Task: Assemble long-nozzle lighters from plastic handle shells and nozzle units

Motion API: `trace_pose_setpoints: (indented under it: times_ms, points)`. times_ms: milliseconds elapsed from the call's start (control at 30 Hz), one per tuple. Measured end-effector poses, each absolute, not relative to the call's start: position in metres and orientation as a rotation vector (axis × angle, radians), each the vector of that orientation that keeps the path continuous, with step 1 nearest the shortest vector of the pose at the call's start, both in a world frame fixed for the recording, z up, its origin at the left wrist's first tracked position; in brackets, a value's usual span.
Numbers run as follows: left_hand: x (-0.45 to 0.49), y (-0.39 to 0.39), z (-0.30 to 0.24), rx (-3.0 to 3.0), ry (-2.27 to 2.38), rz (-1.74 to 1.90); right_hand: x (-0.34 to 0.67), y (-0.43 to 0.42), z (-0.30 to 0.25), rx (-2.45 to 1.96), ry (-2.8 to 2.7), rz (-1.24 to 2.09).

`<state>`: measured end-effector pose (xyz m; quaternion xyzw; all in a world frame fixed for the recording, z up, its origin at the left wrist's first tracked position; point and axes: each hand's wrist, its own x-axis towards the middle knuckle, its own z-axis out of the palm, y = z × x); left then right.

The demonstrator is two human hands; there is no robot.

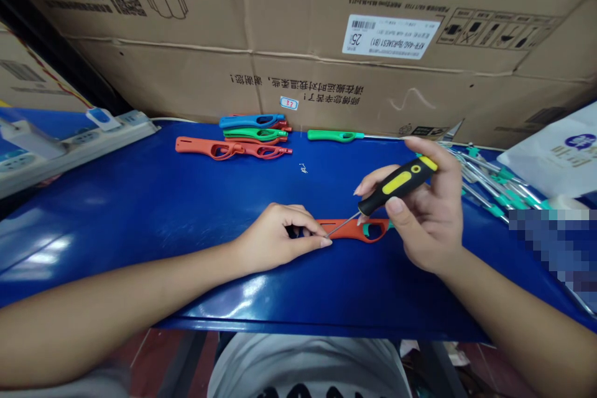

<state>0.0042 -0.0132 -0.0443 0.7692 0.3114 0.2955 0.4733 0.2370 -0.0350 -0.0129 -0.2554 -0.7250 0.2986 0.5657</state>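
Observation:
In front of me an orange long-neck lighter [347,229] lies on the blue table. My left hand [280,233] is closed at its left end, thumb and index finger pinched beside the screwdriver tip. Whether a small screw is between those fingers is hidden. A black and yellow screwdriver [396,186] slants down to the left, its shaft reaching that pinch. My right hand [429,211] grips its handle, with the index finger over the butt end. Beneath the right hand, the lighter's trigger opening shows a teal part, and its far end is partly covered.
Orange, blue, green and red lighter bodies [254,135] lie near the cardboard box [298,31]. Beside them are a green lighter [332,135] and tiny screws [303,168]. Metal tubes with teal ends [501,183] pile up right, near a white bag [555,152]. A power strip [79,146] stands left.

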Motion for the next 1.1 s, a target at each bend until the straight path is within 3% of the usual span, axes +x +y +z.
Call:
trace_pose_setpoints:
  times_ms: [467,633,1100]
  points:
    - [0.002,-0.008,-0.042,2.101,0.652,0.864,0.235,-0.035,-0.01,-0.582,-1.701,0.519]
    - [0.0,-0.005,-0.047,2.237,0.726,0.748,0.234,-0.035,-0.012,-0.58,-1.697,0.313]
    - [0.003,-0.008,-0.048,2.339,0.524,0.705,0.225,-0.041,-0.015,-0.554,-1.796,0.254]
